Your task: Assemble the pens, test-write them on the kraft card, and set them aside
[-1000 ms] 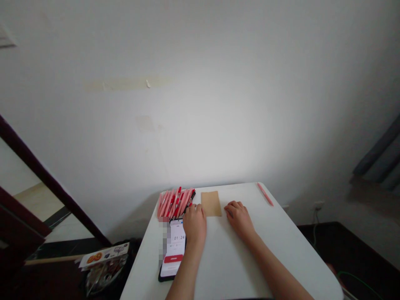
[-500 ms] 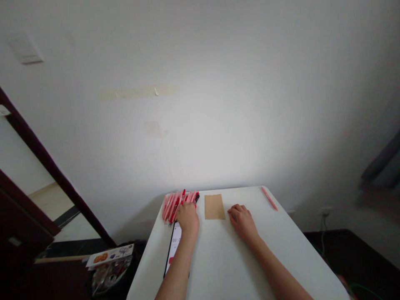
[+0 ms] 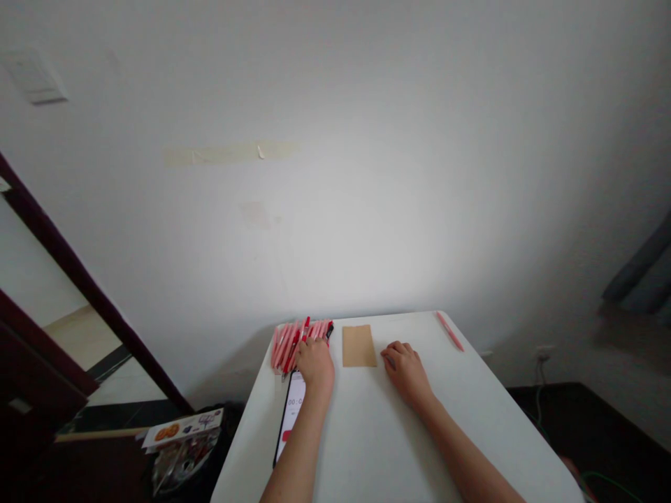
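Observation:
My left hand (image 3: 315, 362) is at the bundle of pink and red pens (image 3: 283, 344) at the table's far left. Its fingers are curled around a red pen (image 3: 306, 325), whose upper end sticks out beyond them; the fingertips are partly hidden. My right hand (image 3: 403, 367) rests on the table with its fingers curled in, and no object shows in it. Between the two hands lies a flat brown paper rectangle (image 3: 359, 346), touched by neither. A phone (image 3: 289, 412) showing a timer lies partly under my left forearm.
One pink pen (image 3: 449, 331) lies apart near the right edge of the white table (image 3: 377, 433). The wall (image 3: 367, 209) stands right behind the table. On the floor at left is a bin (image 3: 183, 461) with packaging and a printed box (image 3: 183, 429) on top.
The red pen at my left fingers has shifted slightly against the other pens. My right hand stays in place. The whole view has moved a little.

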### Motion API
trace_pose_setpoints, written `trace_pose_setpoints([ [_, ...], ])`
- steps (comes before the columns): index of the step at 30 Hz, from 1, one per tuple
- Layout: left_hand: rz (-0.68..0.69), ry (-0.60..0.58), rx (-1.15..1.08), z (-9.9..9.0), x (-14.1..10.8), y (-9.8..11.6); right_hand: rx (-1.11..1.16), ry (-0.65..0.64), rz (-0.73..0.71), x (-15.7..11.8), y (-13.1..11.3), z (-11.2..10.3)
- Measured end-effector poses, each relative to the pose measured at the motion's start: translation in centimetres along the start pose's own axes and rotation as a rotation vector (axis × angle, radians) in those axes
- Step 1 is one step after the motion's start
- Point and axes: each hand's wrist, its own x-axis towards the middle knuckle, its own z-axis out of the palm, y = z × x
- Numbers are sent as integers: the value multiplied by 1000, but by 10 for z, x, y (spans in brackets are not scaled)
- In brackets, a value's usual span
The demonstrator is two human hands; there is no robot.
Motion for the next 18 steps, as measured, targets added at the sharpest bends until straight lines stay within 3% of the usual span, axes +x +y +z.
trace_pose_setpoints([
  [10,14,15,-10,-7,-3,5,1,17,-4,-1,0,-1],
  [18,206,28,-208,-17,-26,34,173,77,34,3,10,6],
])
